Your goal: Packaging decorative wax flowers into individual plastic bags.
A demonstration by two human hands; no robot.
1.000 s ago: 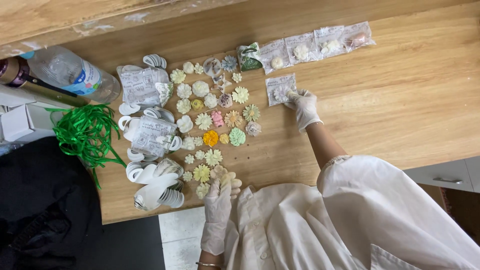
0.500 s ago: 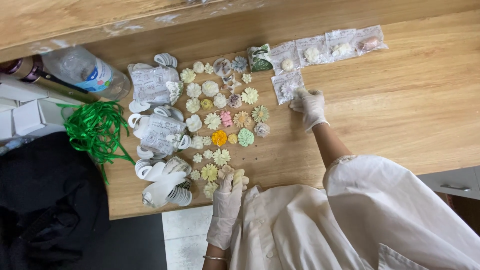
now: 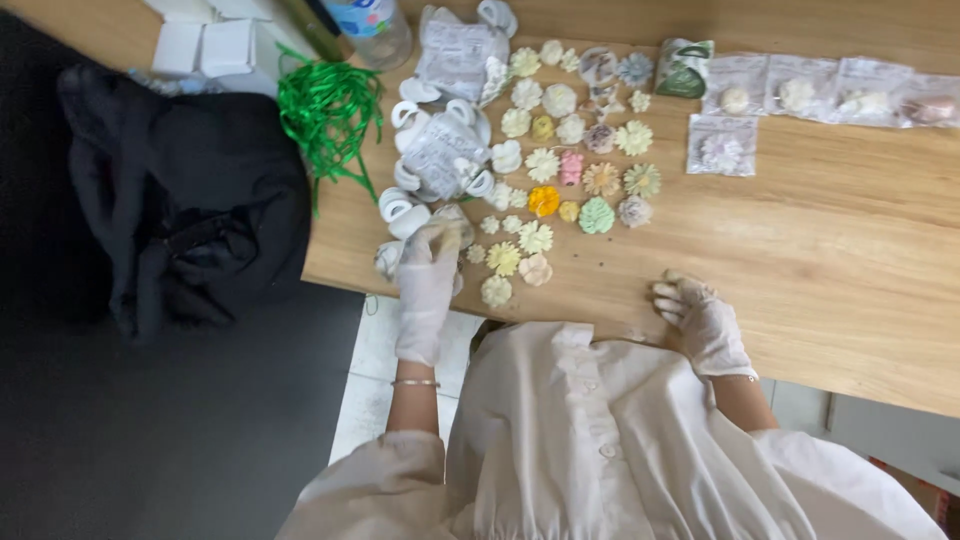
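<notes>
Here my left hand is in a white glove. It rests at the near edge of the wooden table, on top of some white curled ribbon rolls. Its fingers lie loose and flat, and I cannot tell if they hold anything.

My right hand has a white glove too. It sits on bare wood near the table edge, well apart from my left hand. Its fingers are curled down a little, touching the wood, with nothing in them that I can see.

Between my hands and further up the table lie lots of little flowers. They are white, yellow, pink and pale green. One orange flower is in the middle, and a green flower is just beside it. A pale yellow flower lies near my left fingers.

At the far side is a row of small clear bags with flowers inside. One more clear bag lies just below them.

A bunch of green ribbon hangs over the left end of the table. A black bag sits beside it. My white coat is at the bottom.
</notes>
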